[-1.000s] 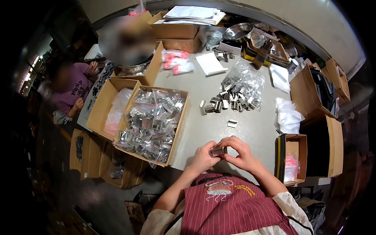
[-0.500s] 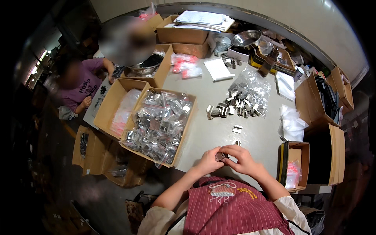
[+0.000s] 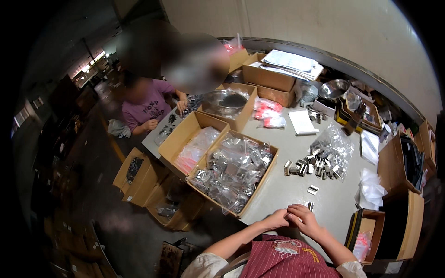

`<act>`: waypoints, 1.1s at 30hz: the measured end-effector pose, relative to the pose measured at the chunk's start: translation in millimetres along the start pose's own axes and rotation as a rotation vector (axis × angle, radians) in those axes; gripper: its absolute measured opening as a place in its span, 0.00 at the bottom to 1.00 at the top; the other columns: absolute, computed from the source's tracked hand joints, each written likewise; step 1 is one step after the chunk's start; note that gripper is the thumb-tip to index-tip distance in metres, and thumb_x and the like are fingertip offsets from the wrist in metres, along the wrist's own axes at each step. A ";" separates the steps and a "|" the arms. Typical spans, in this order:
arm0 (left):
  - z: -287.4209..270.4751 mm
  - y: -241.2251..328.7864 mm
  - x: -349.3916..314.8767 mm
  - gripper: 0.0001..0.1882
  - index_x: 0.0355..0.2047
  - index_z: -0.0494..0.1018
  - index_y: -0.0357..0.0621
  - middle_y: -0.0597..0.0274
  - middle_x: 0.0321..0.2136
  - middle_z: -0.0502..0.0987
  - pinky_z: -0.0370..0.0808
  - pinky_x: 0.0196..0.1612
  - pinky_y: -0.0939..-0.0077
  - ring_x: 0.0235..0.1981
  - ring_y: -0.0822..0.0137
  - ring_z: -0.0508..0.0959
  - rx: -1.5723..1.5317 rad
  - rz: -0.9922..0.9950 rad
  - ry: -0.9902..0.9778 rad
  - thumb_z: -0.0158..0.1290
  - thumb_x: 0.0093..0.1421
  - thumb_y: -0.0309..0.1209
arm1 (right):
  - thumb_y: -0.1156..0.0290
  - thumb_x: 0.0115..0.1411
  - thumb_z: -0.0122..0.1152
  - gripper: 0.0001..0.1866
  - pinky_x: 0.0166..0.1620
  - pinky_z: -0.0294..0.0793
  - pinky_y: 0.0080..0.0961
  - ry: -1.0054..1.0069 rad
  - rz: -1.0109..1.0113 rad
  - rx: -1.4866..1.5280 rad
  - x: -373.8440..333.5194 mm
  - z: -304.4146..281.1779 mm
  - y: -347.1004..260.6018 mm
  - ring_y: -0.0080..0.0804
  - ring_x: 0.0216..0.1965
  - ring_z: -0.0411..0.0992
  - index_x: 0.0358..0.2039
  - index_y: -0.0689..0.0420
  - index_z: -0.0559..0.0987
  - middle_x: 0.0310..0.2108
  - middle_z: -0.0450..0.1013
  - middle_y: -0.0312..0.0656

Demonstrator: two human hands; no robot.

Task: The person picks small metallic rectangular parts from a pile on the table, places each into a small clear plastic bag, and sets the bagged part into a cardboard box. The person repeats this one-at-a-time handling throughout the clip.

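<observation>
At the table's front edge my left hand point(image 3: 277, 219) and my right hand point(image 3: 304, 220) are pressed together, fingers curled closed. What they hold is mostly hidden now; half a second earlier a small shiny metal piece showed between them. Just beyond my right hand lies a folded metal piece point(image 3: 310, 205). A second metal piece point(image 3: 313, 190) sits a little farther off. Behind these, a loose pile of similar silvery metal pieces point(image 3: 303, 167) spreads beside a clear plastic bag point(image 3: 342, 141).
Left of my hands stands a carton point(image 3: 272, 169) full of bagged metal parts. Beyond it are another carton point(image 3: 204, 121) with clear bags and a metal bowl point(image 3: 224, 103). A small box point(image 3: 379, 227) stands at right. A person in purple point(image 3: 149, 104) sits at the far left.
The view has swung left, so the table and boxes appear farther right and lower. My hands stay together at the table edge; the metal piece between them is now covered by the fingers.
</observation>
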State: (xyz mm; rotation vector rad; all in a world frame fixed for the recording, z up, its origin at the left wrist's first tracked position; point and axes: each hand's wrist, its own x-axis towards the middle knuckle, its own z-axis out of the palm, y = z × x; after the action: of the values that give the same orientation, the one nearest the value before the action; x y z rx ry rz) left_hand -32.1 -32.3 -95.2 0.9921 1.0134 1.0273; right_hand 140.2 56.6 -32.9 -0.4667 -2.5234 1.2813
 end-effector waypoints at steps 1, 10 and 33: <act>5.7 -11.1 3.4 0.14 0.40 0.77 0.35 0.62 0.35 0.80 0.74 0.45 0.73 0.39 0.71 0.78 -0.034 0.048 0.068 0.60 0.51 0.22 | 0.60 0.60 0.65 0.23 0.63 0.60 0.45 0.042 0.033 0.041 4.7 1.3 -3.4 0.53 0.61 0.64 0.51 0.61 0.76 0.54 0.72 0.52; 10.0 -78.9 39.3 0.20 0.46 0.74 0.36 0.65 0.39 0.77 0.73 0.40 0.78 0.40 0.72 0.74 -0.191 0.142 0.179 0.52 0.51 0.15 | 0.67 0.51 0.73 0.12 0.40 0.68 0.36 0.369 -0.043 -0.110 13.6 12.3 -13.8 0.42 0.32 0.70 0.26 0.58 0.77 0.26 0.72 0.41; 16.6 1.8 25.7 0.25 0.41 0.75 0.45 0.64 0.33 0.79 0.76 0.39 0.71 0.34 0.67 0.79 -1.099 -0.008 0.146 0.46 0.68 0.56 | 0.75 0.53 0.67 0.23 0.54 0.71 0.40 0.413 -0.135 -0.155 8.3 16.9 5.1 0.49 0.51 0.72 0.50 0.62 0.76 0.50 0.73 0.51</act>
State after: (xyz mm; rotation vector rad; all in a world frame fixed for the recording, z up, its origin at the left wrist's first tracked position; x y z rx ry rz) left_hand -11.4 -9.8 -94.4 0.0059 0.4140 1.4084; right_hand 127.1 50.5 -45.9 -0.5222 -2.2658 0.8423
